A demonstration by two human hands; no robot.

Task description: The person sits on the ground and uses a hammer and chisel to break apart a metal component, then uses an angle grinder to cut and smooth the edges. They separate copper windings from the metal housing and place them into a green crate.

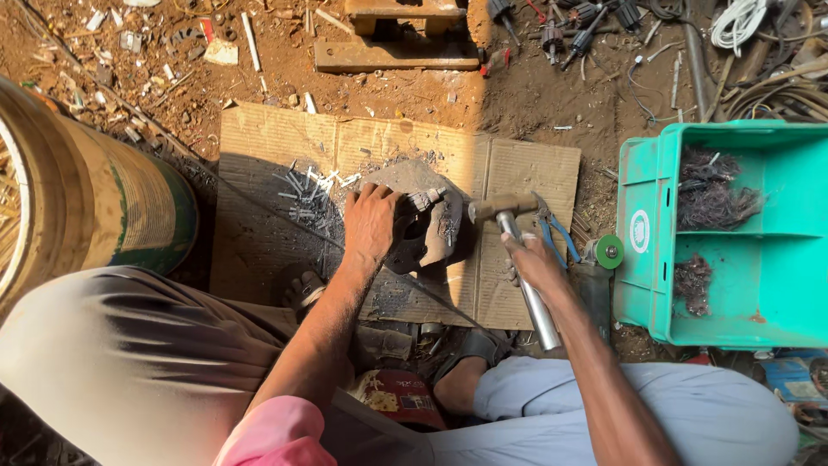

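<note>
Steel-handled hammer (520, 259), one, gripped in the right hand (536, 261) over cardboard (276, 147).
Its long axis runs up-left, head toward the dark metal block (429, 226); the left hand (373, 223) pinches one small part (423, 200), probably a bolt, there.

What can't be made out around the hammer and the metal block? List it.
- Head view: the small piece under the left hand on the metal block is too small to identify.
- The right hand covers part of the hammer shaft.
- Dark tangles in the green crate: too fine to identify.
</note>
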